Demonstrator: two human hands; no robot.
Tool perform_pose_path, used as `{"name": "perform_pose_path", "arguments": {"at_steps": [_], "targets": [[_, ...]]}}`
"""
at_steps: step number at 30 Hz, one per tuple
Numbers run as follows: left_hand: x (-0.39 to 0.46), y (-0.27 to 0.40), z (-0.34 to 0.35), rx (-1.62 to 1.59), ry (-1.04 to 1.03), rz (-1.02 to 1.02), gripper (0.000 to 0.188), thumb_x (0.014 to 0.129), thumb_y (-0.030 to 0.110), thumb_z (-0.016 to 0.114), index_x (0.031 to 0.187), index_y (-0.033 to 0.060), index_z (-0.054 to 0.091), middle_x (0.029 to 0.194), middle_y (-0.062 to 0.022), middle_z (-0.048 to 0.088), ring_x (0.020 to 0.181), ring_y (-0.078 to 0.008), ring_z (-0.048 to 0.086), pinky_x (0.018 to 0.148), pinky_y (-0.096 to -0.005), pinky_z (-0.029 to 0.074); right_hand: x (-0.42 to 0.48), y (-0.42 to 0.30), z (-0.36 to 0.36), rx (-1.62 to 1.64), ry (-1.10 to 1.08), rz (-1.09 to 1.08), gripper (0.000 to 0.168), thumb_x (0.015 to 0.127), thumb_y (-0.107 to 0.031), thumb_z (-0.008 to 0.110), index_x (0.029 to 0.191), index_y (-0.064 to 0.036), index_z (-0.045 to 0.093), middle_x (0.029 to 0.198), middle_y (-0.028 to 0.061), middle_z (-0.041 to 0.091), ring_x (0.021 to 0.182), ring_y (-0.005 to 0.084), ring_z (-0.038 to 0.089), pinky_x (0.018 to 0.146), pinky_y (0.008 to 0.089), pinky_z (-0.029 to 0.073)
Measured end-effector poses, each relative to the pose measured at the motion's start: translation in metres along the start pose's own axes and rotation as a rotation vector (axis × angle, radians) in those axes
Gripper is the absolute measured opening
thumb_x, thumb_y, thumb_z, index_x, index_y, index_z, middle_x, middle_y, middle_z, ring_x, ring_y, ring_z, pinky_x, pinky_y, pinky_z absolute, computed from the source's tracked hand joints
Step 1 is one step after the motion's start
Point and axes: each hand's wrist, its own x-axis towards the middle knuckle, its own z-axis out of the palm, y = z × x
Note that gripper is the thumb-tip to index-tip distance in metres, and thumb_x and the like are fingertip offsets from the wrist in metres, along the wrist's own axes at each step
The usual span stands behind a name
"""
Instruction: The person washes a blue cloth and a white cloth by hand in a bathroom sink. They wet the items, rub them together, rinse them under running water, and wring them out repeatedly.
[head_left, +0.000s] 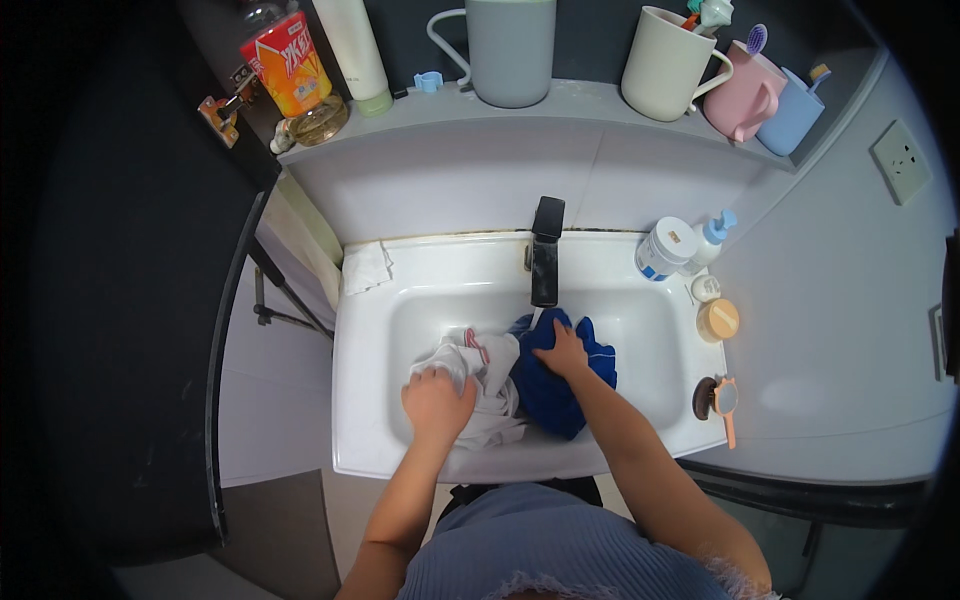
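Note:
A white washbasin (652, 337) lies before me, with wet clothes in its bowl. On the left, my left hand (436, 405) curls its fingers into a white garment with pink trim (491, 405), bunched against the basin's front wall. To its right lies a dark blue garment (551, 394). My right hand (564, 351) presses onto its upper part, thumb apart from the fingers; whether it grips the fabric is hard to see. From the black faucet (546, 262), a thin stream of water (536, 318) runs onto the blue cloth beside my right fingers.
A folded white cloth (367, 268) lies on the back left rim. Along the right rim stand a white jar (664, 249), a pump bottle (709, 240), an orange-lidded jar (718, 320) and an orange-handled brush (727, 409). Cups (511, 56) line the shelf above; a black cabinet door (142, 300) juts out left.

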Motion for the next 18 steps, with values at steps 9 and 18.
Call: {"name": "perform_pose_path", "arguments": {"at_steps": [9,18], "targets": [[0.138,0.084,-0.025,-1.334,-0.367,-0.066,0.042,0.094,0.03,0.04,0.122,-0.0006,0.045,0.084,-0.0104,0.061,0.075,-0.0181,0.059,0.068,-0.0314,0.048,-0.03,0.042,0.034,-0.109,-0.365,-0.229,0.028,0.078,-0.024,0.053,0.1,-0.011,0.064,0.1,0.0163,0.062,0.094,0.0324,0.059,0.082,0.0419,0.047],[0.16,0.124,-0.026,-1.512,-0.434,-0.197,0.029,0.091,0.01,0.043,0.117,-0.0041,0.041,0.079,-0.015,0.06,0.062,-0.0182,0.058,0.058,-0.0283,0.05,-0.044,0.011,0.003,-0.077,-0.491,-0.08,0.033,0.076,-0.019,0.053,0.108,-0.011,0.057,0.106,0.0167,0.06,0.098,0.0327,0.057,0.082,0.045,0.045]]}}
